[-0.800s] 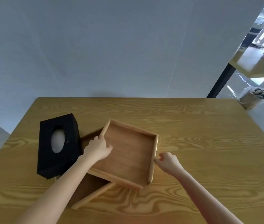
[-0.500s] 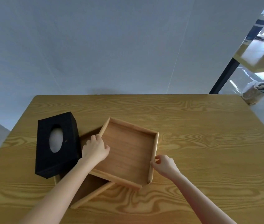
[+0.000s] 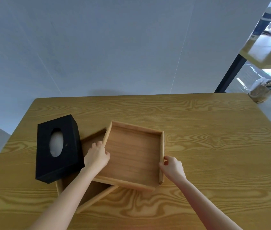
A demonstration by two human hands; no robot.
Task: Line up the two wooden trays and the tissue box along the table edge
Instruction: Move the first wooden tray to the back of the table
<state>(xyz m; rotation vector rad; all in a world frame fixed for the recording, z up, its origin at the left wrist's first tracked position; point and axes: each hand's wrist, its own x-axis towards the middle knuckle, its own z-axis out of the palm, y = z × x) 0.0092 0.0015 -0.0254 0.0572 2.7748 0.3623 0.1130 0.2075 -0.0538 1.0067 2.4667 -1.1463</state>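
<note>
A square wooden tray [image 3: 134, 155] lies skewed on top of a second wooden tray [image 3: 96, 198], which shows only at its left corner and bottom rail. My left hand [image 3: 96, 156] grips the upper tray's left rim. My right hand [image 3: 171, 168] pinches its right rim. A black tissue box [image 3: 56, 146] with a white tissue in its oval slot stands to the left, resting partly on the lower tray.
The wooden table [image 3: 214, 146] stretches bare to the right and toward the far edge by the grey wall. Beyond the right corner stand a black table leg [image 3: 229, 75] and a bagged bin [image 3: 264, 92] on the floor.
My right hand has moved in from beside the tray and closed on its right rim. My left hand stays on the left rim. The tray has barely shifted.
</note>
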